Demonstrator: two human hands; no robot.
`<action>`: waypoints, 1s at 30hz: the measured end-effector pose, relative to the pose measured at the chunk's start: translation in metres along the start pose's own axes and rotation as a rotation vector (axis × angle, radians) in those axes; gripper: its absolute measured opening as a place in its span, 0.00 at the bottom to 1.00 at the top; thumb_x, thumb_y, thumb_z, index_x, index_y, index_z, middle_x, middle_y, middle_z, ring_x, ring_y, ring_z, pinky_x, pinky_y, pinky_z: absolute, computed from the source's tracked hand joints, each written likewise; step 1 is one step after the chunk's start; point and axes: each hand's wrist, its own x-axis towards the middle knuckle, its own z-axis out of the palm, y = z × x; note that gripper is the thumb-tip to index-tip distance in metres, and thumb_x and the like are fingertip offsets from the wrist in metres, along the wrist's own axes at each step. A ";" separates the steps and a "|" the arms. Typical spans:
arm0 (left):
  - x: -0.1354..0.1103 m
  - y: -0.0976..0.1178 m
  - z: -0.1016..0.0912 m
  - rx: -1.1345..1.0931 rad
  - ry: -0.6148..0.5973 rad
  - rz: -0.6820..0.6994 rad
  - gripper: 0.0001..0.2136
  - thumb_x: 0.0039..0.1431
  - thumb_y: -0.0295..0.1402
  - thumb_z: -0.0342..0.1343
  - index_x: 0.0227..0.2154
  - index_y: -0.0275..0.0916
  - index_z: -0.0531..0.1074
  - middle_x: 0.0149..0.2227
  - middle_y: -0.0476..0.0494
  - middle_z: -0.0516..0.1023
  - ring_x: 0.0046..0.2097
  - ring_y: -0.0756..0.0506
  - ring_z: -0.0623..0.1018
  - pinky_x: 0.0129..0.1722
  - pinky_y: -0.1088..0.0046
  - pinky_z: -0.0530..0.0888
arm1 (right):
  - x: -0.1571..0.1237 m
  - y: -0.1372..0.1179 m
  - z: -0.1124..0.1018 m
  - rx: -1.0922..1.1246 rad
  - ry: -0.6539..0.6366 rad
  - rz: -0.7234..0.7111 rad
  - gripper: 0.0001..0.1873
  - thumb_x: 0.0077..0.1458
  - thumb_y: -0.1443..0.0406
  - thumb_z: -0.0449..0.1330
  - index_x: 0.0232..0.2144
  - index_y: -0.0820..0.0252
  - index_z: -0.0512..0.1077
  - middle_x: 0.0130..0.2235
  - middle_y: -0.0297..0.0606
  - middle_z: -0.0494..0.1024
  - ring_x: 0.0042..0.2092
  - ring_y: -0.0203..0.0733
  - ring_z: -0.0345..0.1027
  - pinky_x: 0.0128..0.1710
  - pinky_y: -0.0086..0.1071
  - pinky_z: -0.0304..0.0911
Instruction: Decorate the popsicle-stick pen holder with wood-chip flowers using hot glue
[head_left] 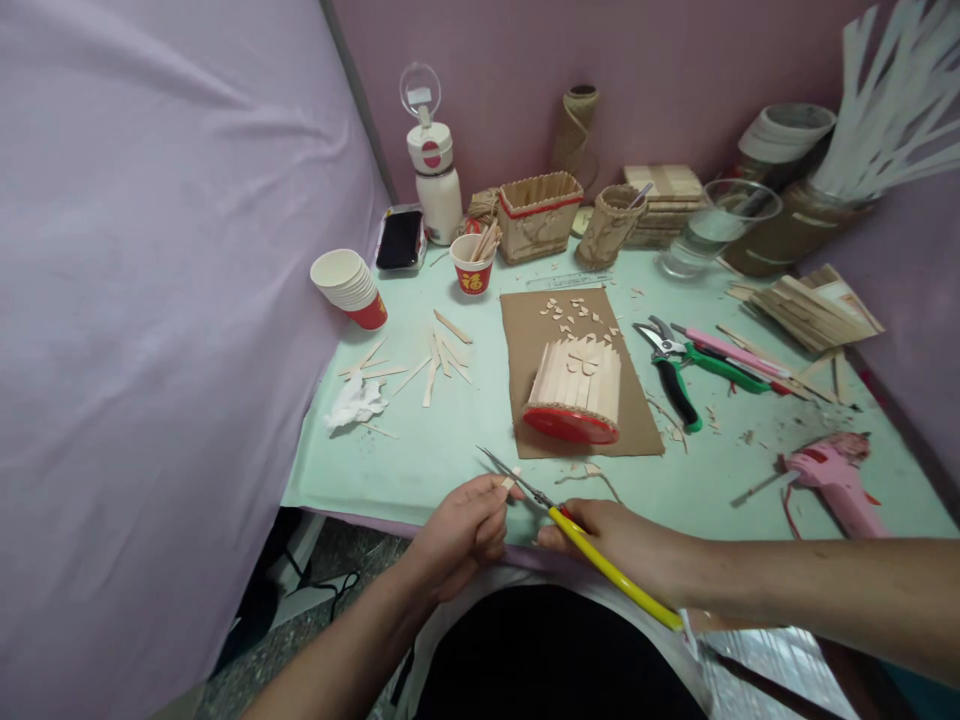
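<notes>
My left hand (461,530) pinches a small piece of wooden stick (510,482) at the table's near edge. My right hand (619,545) grips yellow-handled scissors (570,530), whose blades are open around that piece. Just beyond, a red cup clad in wooden sticks (576,392) lies on its side on a brown cardboard sheet (525,330), with small cut wooden bits scattered above it.
Loose sticks (442,355) and a crumpled tissue (354,402) lie left. Green pruning shears (675,365), a pink glue gun (836,478), stacked paper cups (349,285), a white bottle (435,170), a stick basket (538,215) and stick bundles (814,305) ring the table. Purple cloth hangs left.
</notes>
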 end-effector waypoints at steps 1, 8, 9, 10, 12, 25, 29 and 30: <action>0.000 0.001 0.000 -0.003 0.007 0.000 0.08 0.61 0.36 0.51 0.34 0.35 0.67 0.13 0.61 0.49 0.17 0.56 0.44 0.20 0.76 0.45 | 0.001 0.001 0.000 0.003 -0.004 -0.012 0.23 0.52 0.45 0.53 0.26 0.60 0.67 0.29 0.38 0.74 0.31 0.41 0.64 0.30 0.30 0.56; -0.002 0.000 -0.007 0.103 0.052 0.028 0.09 0.61 0.37 0.50 0.35 0.36 0.68 0.13 0.61 0.50 0.18 0.55 0.45 0.20 0.75 0.46 | 0.004 0.000 -0.003 0.007 0.001 -0.026 0.22 0.53 0.47 0.52 0.25 0.60 0.64 0.26 0.34 0.68 0.29 0.37 0.58 0.29 0.30 0.55; -0.003 0.002 -0.011 0.168 0.075 0.051 0.10 0.60 0.37 0.50 0.35 0.36 0.69 0.13 0.60 0.51 0.18 0.55 0.46 0.20 0.75 0.47 | 0.003 -0.001 -0.004 0.005 0.000 -0.039 0.22 0.53 0.46 0.52 0.25 0.60 0.64 0.26 0.34 0.66 0.29 0.37 0.57 0.29 0.30 0.54; -0.005 0.006 -0.016 0.249 0.107 0.084 0.10 0.60 0.38 0.50 0.35 0.35 0.70 0.13 0.60 0.52 0.18 0.54 0.48 0.20 0.75 0.47 | 0.003 -0.003 -0.006 0.004 0.005 -0.056 0.23 0.53 0.46 0.52 0.24 0.59 0.63 0.25 0.33 0.65 0.29 0.37 0.56 0.28 0.30 0.54; -0.008 0.018 -0.025 0.423 0.203 0.150 0.12 0.60 0.40 0.50 0.35 0.35 0.71 0.14 0.59 0.53 0.19 0.54 0.50 0.21 0.76 0.48 | 0.000 -0.009 -0.011 0.002 0.024 -0.095 0.23 0.52 0.45 0.52 0.23 0.59 0.61 0.26 0.33 0.64 0.29 0.36 0.55 0.28 0.29 0.53; 0.034 0.058 -0.039 1.019 0.455 0.618 0.09 0.57 0.35 0.55 0.35 0.40 0.77 0.36 0.42 0.78 0.41 0.44 0.74 0.44 0.68 0.67 | 0.012 -0.041 0.000 0.176 0.046 -0.393 0.11 0.51 0.59 0.57 0.27 0.57 0.58 0.26 0.27 0.59 0.28 0.33 0.51 0.27 0.27 0.49; 0.043 0.058 -0.035 1.032 0.469 0.660 0.08 0.56 0.37 0.56 0.31 0.39 0.76 0.32 0.44 0.77 0.36 0.45 0.74 0.37 0.71 0.67 | 0.029 -0.040 0.003 0.189 0.066 -0.448 0.11 0.50 0.62 0.58 0.27 0.57 0.57 0.26 0.26 0.59 0.28 0.32 0.51 0.26 0.26 0.47; 0.044 0.059 -0.033 1.041 0.471 0.670 0.08 0.56 0.37 0.56 0.30 0.39 0.76 0.32 0.44 0.77 0.35 0.45 0.74 0.37 0.71 0.67 | 0.032 -0.040 0.002 0.192 0.066 -0.460 0.11 0.49 0.63 0.59 0.27 0.57 0.58 0.26 0.26 0.59 0.28 0.32 0.51 0.26 0.26 0.47</action>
